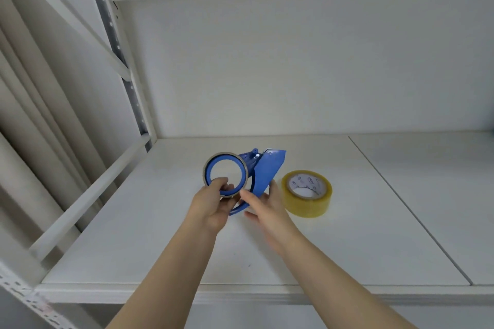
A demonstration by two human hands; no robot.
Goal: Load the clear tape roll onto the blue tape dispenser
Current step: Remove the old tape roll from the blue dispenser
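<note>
I hold the blue tape dispenser [263,172] above the white shelf. My left hand [213,203] grips the lower rim of its round hub, thumb inside the ring; a thin grey-brown cardboard core [207,165] rings the hub. My right hand [263,204] holds the lower part of the dispenser's flat blue side plate, fingers curled behind it. The clear tape roll [307,193], yellowish with a white printed core, lies flat on the shelf just right of my right hand, untouched.
The white shelf board [160,235] has a seam [401,203] running diagonally on the right. A back wall, an upper shelf overhead and a perforated metal upright [125,69] with a diagonal brace at the left enclose the space.
</note>
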